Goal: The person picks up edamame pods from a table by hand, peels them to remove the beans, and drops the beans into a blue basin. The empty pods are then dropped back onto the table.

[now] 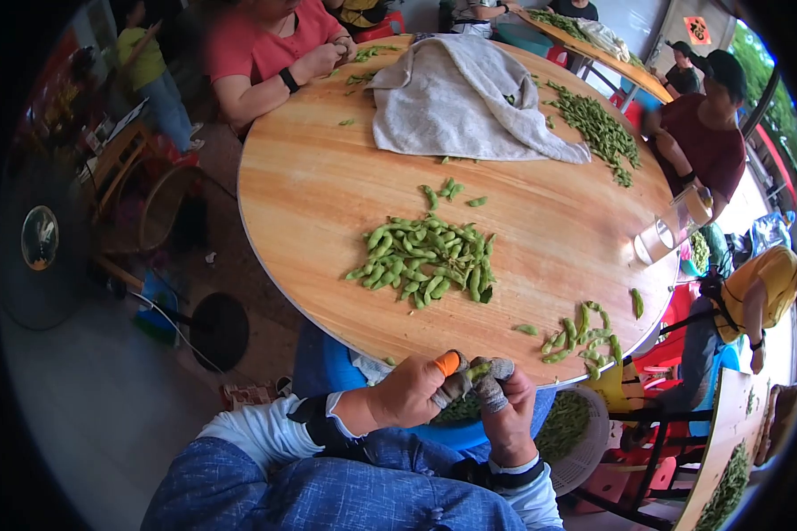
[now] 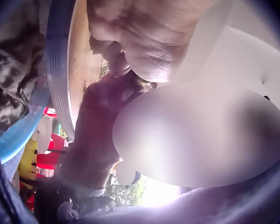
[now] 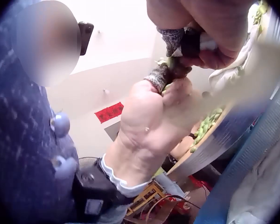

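Note:
Just past the near table edge in the head view, my left hand [image 1: 406, 391] and right hand [image 1: 508, 416] meet fingertip to fingertip. Between them they pinch a green soybean pod [image 1: 478, 371]. Grey knit covers wrap several fingertips, and an orange cover [image 1: 447, 363] sits on the left hand. In the right wrist view, the right hand [image 3: 205, 28] is above and the left hand [image 3: 151, 114] below, their fingers touching. A heap of soybean pods [image 1: 429, 257] lies on the round wooden table [image 1: 310, 221] ahead of both hands.
Loose pods [image 1: 584, 336] lie near the right table edge, below a clear cup [image 1: 655, 241]. A grey cloth [image 1: 460, 97] covers the far middle. Under my hands is a blue basin [image 1: 456, 434]; a white basket [image 1: 593, 434] stands beside it. Other people sit around the table.

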